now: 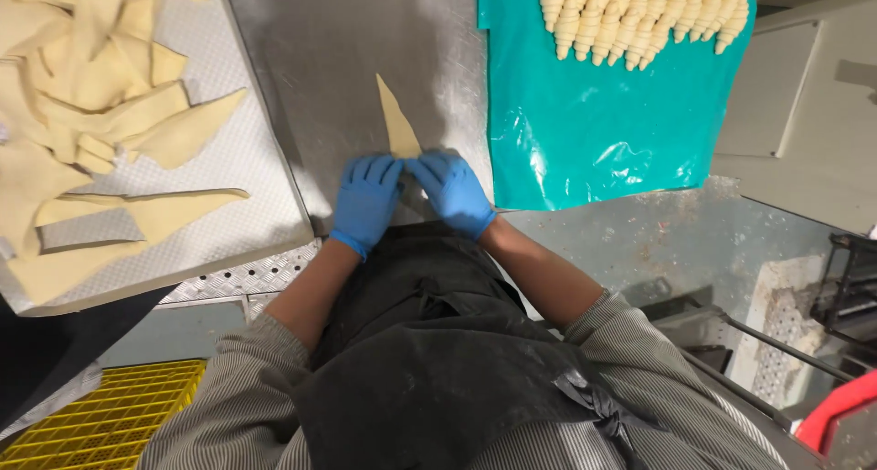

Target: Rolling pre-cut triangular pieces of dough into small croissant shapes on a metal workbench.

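A long pale dough triangle point(396, 118) lies on the steel worktable point(347, 59), its tip pointing away from me. Both hands wear blue gloves. My left hand point(366, 200) and my right hand point(454, 192) press side by side on the wide near end of the triangle, fingers curled over it. The near end of the dough is hidden under the fingers.
A tray point(260, 205) at the left holds several cut dough triangles point(100, 95). A teal plastic sheet point(594, 132) at the right carries a row of rolled croissants point(639, 18). A yellow crate point(119, 415) sits low at the left. I wear a dark apron point(429, 360).
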